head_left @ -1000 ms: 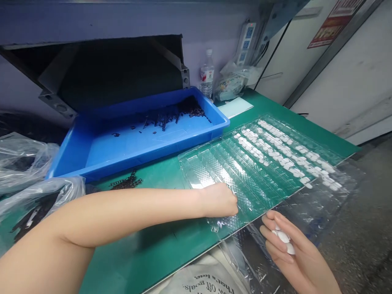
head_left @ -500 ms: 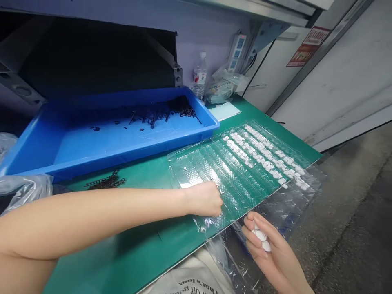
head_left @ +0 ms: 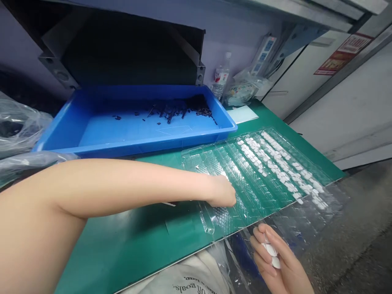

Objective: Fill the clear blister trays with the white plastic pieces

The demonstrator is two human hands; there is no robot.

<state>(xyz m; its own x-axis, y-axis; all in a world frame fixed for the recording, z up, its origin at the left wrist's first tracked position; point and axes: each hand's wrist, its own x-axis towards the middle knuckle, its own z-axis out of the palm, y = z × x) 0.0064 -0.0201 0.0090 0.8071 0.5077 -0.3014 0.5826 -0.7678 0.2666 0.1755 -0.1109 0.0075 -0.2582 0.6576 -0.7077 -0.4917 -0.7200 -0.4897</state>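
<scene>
My left hand [head_left: 223,191] is closed over the near left part of a clear plastic tray [head_left: 211,151]; what its fingers hold, if anything, is hidden. Just past the table's front edge, my right hand [head_left: 275,255] is curled round several small white pieces [head_left: 270,250], which show between thumb and fingers. Rows of similar white pieces [head_left: 277,157] lie in the tray's right-hand channels. Its left channels show patterned clear plastic with a few tiny white bits.
A blue bin [head_left: 134,143] with small black parts [head_left: 174,112] stands at the back. Beside it are a water bottle [head_left: 220,77], a plastic bag [head_left: 241,90] and white paper [head_left: 243,114]. Clear plastic [head_left: 23,122] lies at the left. The green table's [head_left: 116,253] edge runs diagonally.
The view has shifted, so the bin and tray sit further right in the picture. My left hand stays low over the tray's left part, and my right hand still holds the white pieces.
</scene>
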